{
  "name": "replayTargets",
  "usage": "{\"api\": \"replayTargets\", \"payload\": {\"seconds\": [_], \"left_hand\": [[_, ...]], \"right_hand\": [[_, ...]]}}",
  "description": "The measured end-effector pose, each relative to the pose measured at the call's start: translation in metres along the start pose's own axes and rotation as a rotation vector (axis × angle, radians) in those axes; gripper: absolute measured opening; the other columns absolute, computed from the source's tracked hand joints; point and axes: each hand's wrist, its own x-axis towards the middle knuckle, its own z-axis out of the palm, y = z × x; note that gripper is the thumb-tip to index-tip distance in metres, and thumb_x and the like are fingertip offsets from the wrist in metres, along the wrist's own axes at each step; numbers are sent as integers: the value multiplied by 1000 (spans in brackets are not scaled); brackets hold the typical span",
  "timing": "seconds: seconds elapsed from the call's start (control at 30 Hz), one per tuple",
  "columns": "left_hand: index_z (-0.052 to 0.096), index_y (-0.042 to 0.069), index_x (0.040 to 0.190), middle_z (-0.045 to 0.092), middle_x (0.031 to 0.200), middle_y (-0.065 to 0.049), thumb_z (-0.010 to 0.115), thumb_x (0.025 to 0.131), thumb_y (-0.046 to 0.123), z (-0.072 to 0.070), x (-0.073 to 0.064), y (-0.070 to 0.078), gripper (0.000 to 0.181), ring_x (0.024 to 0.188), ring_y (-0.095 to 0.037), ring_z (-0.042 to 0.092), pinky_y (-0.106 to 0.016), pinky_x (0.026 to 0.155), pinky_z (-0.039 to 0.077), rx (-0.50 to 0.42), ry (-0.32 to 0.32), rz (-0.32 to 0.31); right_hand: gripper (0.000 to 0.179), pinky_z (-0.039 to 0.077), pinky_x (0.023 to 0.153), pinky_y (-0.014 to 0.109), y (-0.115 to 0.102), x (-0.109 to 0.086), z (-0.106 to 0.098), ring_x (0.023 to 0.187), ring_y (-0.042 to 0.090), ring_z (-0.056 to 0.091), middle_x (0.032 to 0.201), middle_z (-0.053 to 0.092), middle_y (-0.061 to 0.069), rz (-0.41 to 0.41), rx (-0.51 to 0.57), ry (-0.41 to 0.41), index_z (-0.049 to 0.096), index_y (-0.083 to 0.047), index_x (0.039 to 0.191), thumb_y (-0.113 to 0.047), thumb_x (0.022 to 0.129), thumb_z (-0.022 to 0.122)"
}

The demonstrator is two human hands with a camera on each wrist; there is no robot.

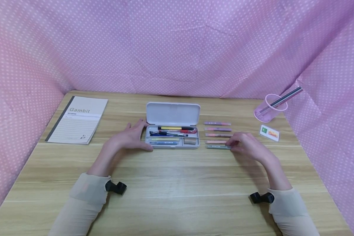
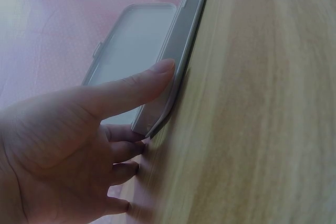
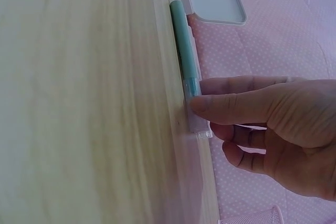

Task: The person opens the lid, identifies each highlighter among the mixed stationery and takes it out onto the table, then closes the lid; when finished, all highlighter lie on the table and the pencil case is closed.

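A white pencil case [image 1: 173, 113] lies with its lid folded back. Inside are several pens [image 1: 177, 128], two light markers [image 1: 164, 143] and a grey-brown block [image 1: 189, 141]. My left hand [image 1: 128, 136] holds the case's left end, thumb along the front wall and fingers around the side, as the left wrist view shows. To the right of the case, my right hand [image 1: 249, 145] pinches the clear-capped end of a green marker [image 3: 184, 43] between thumb and index finger. Behind that marker several pink and purple markers [image 1: 217, 129] lie in a row.
A notebook [image 1: 78, 121] lies at the back left. At the back right a pink mesh cup [image 1: 266, 113] holds dark pencils [image 1: 286, 97], and a white-wrapped eraser [image 1: 269, 133] lies in front of it. Pink dotted cloth [image 1: 177, 49] hangs behind the table and along both sides.
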Motion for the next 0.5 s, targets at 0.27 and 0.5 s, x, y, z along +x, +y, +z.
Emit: {"api": "replayTargets", "payload": {"seconds": [0.27, 0.5], "left_hand": [[26, 7, 157, 0, 173, -26, 86, 76, 52, 0, 1, -2, 111, 160, -47, -1, -66, 129, -8, -1, 1, -1], [26, 9, 159, -2, 173, -25, 86, 76, 52, 0, 0, -2, 111, 160, -47, -1, -66, 129, -8, -4, 0, -9]], "right_hand": [[24, 63, 83, 41, -2, -1, -4, 91, 17, 73, 98, 78, 1, 43, -2, -6, 80, -12, 101, 3, 83, 80], [21, 61, 78, 32, -2, -1, -6, 87, 12, 70, 96, 78, 0, 81, 3, 22, 80, -14, 100, -2, 84, 81]]}}
